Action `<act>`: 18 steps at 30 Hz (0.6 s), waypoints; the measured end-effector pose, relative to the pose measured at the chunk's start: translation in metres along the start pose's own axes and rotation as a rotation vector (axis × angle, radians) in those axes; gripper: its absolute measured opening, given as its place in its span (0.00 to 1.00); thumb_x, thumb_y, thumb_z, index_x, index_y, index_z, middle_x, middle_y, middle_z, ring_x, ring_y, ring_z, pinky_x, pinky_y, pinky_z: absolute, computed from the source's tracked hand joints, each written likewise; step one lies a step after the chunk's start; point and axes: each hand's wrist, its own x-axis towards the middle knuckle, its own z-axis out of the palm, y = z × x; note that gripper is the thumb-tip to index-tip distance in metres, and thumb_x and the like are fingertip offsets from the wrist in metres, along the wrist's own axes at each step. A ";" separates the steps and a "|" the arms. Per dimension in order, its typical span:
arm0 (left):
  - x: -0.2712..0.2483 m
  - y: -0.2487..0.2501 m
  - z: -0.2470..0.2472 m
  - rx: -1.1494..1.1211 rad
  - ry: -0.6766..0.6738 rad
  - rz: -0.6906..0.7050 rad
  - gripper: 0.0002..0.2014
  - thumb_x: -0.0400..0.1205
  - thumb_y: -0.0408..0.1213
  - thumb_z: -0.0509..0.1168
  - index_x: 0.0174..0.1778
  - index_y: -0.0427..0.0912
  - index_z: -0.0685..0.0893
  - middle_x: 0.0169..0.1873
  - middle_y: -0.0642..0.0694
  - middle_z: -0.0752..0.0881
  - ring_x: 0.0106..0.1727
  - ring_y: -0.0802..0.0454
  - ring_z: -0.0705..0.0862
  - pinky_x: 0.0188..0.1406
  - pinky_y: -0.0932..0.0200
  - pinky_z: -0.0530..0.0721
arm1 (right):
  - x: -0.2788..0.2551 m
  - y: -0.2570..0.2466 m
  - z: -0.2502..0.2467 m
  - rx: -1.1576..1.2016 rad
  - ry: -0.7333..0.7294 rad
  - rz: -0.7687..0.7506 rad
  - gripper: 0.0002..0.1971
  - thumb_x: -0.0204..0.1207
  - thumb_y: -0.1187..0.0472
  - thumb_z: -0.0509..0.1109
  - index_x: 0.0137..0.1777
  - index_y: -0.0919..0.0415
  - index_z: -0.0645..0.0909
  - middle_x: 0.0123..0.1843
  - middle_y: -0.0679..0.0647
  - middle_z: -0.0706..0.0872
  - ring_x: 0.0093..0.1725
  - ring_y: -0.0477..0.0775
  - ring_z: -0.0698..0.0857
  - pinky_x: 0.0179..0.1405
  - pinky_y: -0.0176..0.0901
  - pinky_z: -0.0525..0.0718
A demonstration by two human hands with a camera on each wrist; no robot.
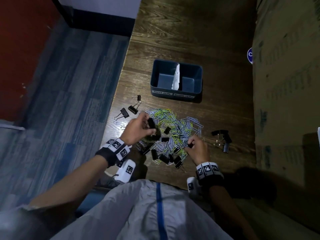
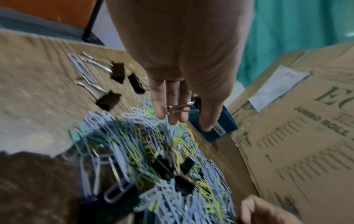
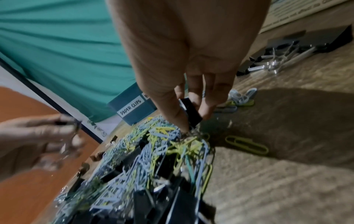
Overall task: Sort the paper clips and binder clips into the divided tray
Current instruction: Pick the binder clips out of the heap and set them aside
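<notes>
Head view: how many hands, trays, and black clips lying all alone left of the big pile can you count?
Hands: 2 (left hand, right hand)
Tray: 1
Binder clips left of the pile: 3
Total: 6

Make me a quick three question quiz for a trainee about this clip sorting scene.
1. True or false: both compartments of the divided tray are bare.
2. What does the right hand pinch? A) yellow paper clip B) black binder clip C) white divider
3. Fill in: the tray's left label reads ____.

Key: 1 true; 2 B; 3 PAPER CLIPS.
</notes>
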 end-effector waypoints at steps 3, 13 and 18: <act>-0.008 -0.027 -0.021 0.095 0.133 -0.125 0.24 0.75 0.46 0.76 0.59 0.49 0.69 0.47 0.52 0.84 0.41 0.51 0.86 0.38 0.57 0.84 | -0.002 -0.005 -0.010 0.049 -0.048 -0.035 0.19 0.67 0.60 0.84 0.40 0.43 0.74 0.45 0.44 0.86 0.43 0.52 0.85 0.44 0.50 0.86; -0.050 -0.090 -0.033 0.442 0.203 -0.281 0.19 0.76 0.48 0.72 0.54 0.46 0.71 0.49 0.40 0.83 0.44 0.42 0.80 0.42 0.51 0.80 | 0.007 -0.021 -0.055 0.188 0.039 -0.066 0.12 0.70 0.65 0.81 0.43 0.54 0.80 0.39 0.46 0.84 0.37 0.49 0.82 0.35 0.41 0.78; -0.055 -0.080 -0.024 0.636 0.196 -0.153 0.25 0.75 0.48 0.73 0.62 0.41 0.74 0.54 0.39 0.77 0.54 0.42 0.76 0.43 0.45 0.81 | 0.012 -0.017 -0.073 0.208 0.054 -0.003 0.10 0.73 0.67 0.79 0.49 0.57 0.83 0.42 0.45 0.84 0.41 0.41 0.82 0.39 0.38 0.80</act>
